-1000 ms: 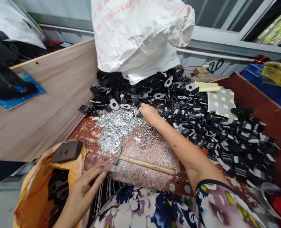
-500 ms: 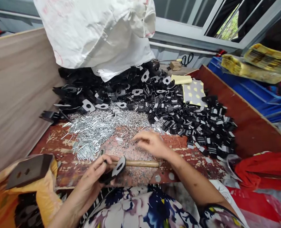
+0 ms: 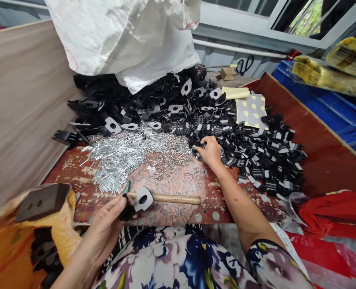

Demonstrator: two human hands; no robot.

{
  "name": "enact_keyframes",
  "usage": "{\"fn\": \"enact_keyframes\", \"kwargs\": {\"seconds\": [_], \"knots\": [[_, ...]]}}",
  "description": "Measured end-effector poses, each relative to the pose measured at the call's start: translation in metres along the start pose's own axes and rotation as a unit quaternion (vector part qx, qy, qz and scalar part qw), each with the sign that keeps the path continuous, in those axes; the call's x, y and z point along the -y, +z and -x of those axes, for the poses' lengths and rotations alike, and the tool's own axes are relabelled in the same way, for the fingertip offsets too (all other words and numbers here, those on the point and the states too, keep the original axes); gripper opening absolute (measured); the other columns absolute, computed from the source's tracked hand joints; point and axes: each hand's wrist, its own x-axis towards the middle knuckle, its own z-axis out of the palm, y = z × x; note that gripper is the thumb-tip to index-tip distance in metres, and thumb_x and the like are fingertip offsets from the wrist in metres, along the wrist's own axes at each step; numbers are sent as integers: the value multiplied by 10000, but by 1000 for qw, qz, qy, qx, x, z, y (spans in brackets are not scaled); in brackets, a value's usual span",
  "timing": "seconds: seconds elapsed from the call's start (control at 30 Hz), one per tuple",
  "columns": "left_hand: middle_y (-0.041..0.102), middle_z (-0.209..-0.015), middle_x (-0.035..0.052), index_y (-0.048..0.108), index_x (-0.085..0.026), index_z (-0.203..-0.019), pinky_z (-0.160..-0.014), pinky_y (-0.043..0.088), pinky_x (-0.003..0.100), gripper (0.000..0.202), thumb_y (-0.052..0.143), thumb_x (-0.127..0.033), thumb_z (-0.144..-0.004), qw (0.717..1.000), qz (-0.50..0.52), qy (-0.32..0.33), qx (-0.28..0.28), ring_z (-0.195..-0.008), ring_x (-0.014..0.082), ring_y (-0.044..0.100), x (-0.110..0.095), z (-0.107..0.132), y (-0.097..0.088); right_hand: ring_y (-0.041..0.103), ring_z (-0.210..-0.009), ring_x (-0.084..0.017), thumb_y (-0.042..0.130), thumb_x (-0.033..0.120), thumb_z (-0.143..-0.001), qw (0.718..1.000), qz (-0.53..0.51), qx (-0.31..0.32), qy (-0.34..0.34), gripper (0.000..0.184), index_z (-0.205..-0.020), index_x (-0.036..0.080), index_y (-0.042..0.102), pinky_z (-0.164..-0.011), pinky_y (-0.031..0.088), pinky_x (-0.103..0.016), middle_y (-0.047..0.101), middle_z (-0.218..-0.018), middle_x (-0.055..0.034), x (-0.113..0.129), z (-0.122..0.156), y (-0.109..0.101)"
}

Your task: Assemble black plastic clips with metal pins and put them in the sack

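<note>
My left hand (image 3: 110,216) is closed around a black plastic part with a grey flat face and a round hole (image 3: 144,198). It holds the part over the near edge of the worktable. Behind the part lies a hammer (image 3: 178,199), its wooden handle pointing right. My right hand (image 3: 210,151) reaches into the left side of a heap of small black clips (image 3: 256,148). Its thumb and forefinger close on one small black clip (image 3: 198,145). Loose silver pins (image 3: 117,160) and tiny metal pieces (image 3: 178,146) lie between the two hands and the back heap.
Larger black parts (image 3: 111,125) are heaped at the back under a white sack (image 3: 120,36). A grey sheet with yellow marks (image 3: 252,110) lies on the clips. Boards wall the table's sides (image 3: 325,148). A yellow bag (image 3: 60,228) with a dark block (image 3: 43,202) stands front left.
My right hand has moved away from the table's middle, to the right and farther back, into the small clips. My left hand has turned the black part so its grey face shows more.
</note>
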Motion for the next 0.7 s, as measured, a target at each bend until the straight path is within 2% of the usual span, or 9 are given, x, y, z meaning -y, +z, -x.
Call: {"fn": "enact_keyframes", "kwargs": {"seconds": [0.1,0.2,0.27,0.33,0.37,0.47,0.53,0.6,0.7], "knots": [[737,-1067,48,826,-221,-948,-745,601,253,465,956,-497,-597,998,-12,16,-58,-926,207,675,1,2,-11,613,-980,-240,659,218,-856,998,-42,-12,-42,27,-861,230,636,-901,416,-382,714,-967,-28,-1,0,-10],[702,-1226,58,825,-247,-1006,-807,601,282,523,965,-493,-566,991,-43,60,-114,-1099,264,661,3,3,-19,627,-996,-231,533,126,-882,992,-84,-42,-79,156,-922,228,644,-945,443,-395,716,-976,-46,11,9,-30],[673,-1268,68,830,-237,-964,-846,591,294,474,942,-513,-595,986,-86,88,-115,-1191,288,618,5,2,-21,626,-997,-231,499,128,-910,982,-129,-60,-122,208,-987,225,666,-921,473,-393,708,-1004,-62,26,23,-45],[647,-1268,87,833,-209,-882,-814,582,267,409,919,-517,-627,981,-138,101,-87,-1214,287,584,7,1,-17,626,-983,-230,515,150,-934,968,-179,-51,-170,223,-1032,237,695,-910,494,-408,709,-991,-52,46,41,-57],[633,-1255,97,829,-196,-842,-751,580,251,381,907,-514,-645,980,-159,100,-61,-1169,277,590,8,0,-12,634,-976,-226,530,154,-937,960,-205,-35,-185,226,-1040,247,709,-932,499,-425,717,-985,-42,56,51,-60],[597,-1206,111,810,-181,-762,-561,553,239,327,875,-494,-690,983,-166,75,35,-909,215,595,9,-3,12,683,-890,-192,564,143,-923,940,-290,9,-180,232,-1005,275,736,-1065,472,-507,754,-941,4,85,80,-59],[593,-1173,110,805,-185,-744,-560,576,263,298,875,-469,-688,986,-130,62,86,-818,186,569,8,-4,30,708,-836,-183,596,150,-906,931,-327,25,-161,219,-981,294,744,-1138,419,-572,775,-922,26,100,97,-55],[602,-1099,103,806,-187,-750,-615,607,291,271,871,-443,-692,987,-91,59,122,-808,183,566,6,-6,44,724,-847,-199,631,170,-892,930,-330,36,-160,196,-956,313,750,-1173,366,-627,784,-909,30,112,111,-50],[603,-1007,83,812,-191,-787,-651,614,290,228,849,-409,-730,984,-48,61,159,-828,185,578,3,-6,55,740,-916,-227,632,170,-889,927,-326,30,-182,207,-952,323,756,-1213,283,-674,789,-921,15,122,125,-46]]}}
